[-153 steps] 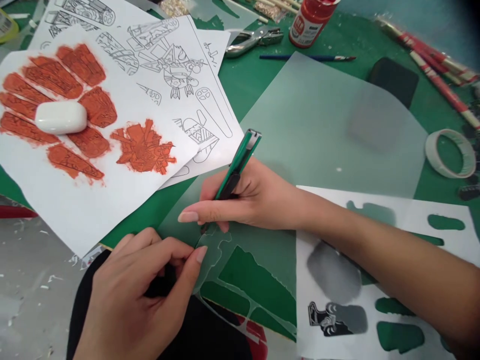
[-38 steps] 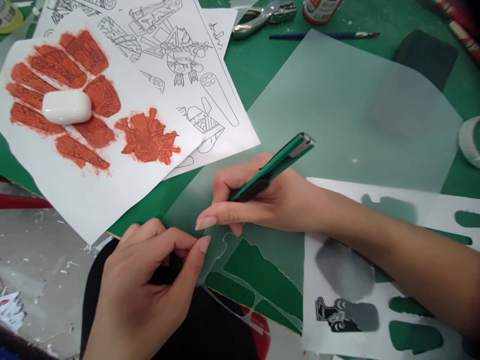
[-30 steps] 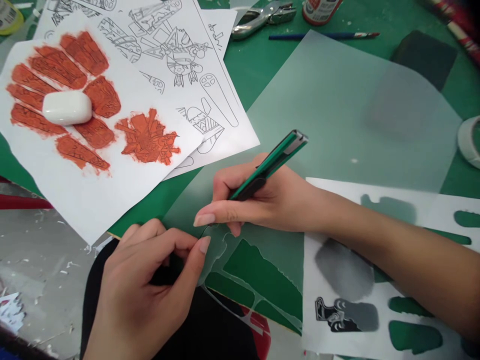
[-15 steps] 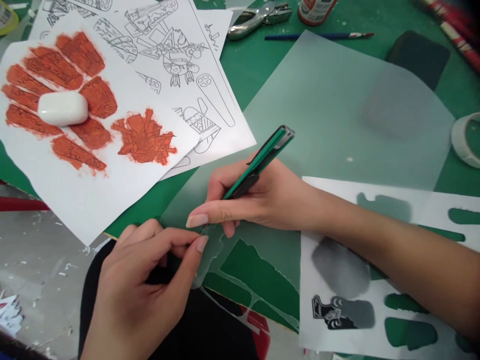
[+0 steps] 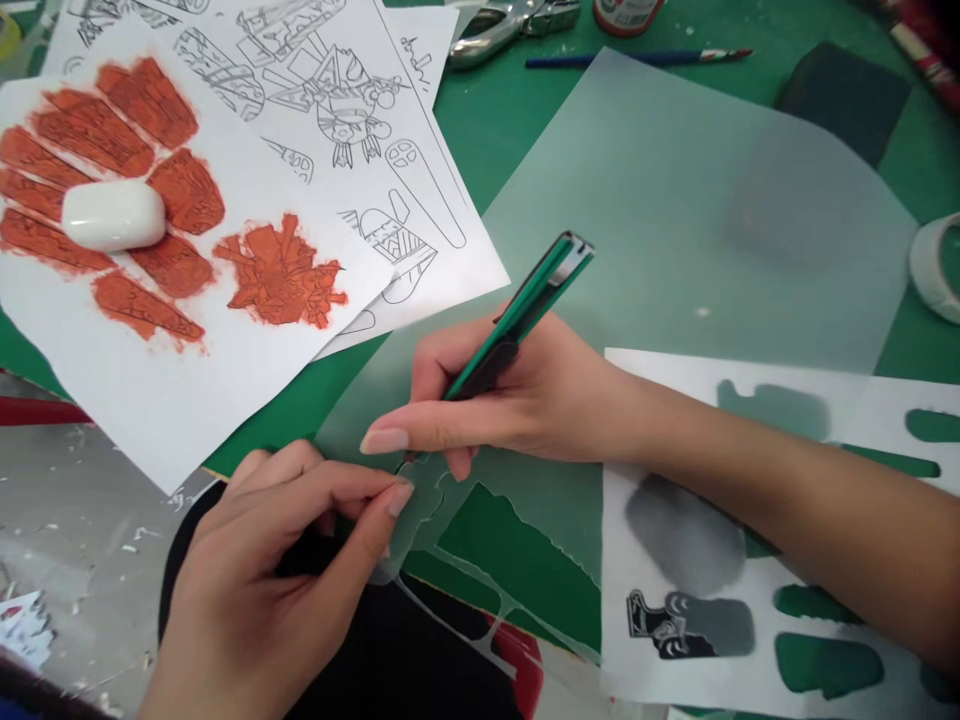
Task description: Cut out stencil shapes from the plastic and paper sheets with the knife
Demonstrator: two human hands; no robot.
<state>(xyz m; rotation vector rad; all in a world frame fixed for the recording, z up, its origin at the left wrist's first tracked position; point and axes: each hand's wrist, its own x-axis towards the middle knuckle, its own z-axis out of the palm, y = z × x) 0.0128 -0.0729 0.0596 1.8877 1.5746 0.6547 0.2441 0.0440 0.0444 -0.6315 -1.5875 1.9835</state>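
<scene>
My right hand [image 5: 495,390] is closed around a green and black utility knife [image 5: 525,315], its handle slanting up to the right. The blade end points down and is mostly hidden by the fingers. My left hand [image 5: 300,550] pinches a small piece of translucent plastic [image 5: 412,520] between thumb and forefinger, just below the knife tip. That piece lies at the near edge of a large frosted plastic sheet [image 5: 660,230], which spreads under my right hand. Thin cut strips of the sheet hang over the table edge. Whether the piece is fully separate I cannot tell.
An orange-painted paper [image 5: 247,400] lies left, a white case [image 5: 112,215] on it, over a line-drawing sheet [image 5: 450,265]. Behind are a hole punch [image 5: 510,30], paintbrush [image 5: 637,60] and dark block [image 5: 847,100]. Right are a tape roll [image 5: 934,265] and cut-out paper [image 5: 622,560].
My left hand has shifted slightly left and down with the plastic piece. The knife stands a little steeper in my right hand, and the view has shifted slightly.
</scene>
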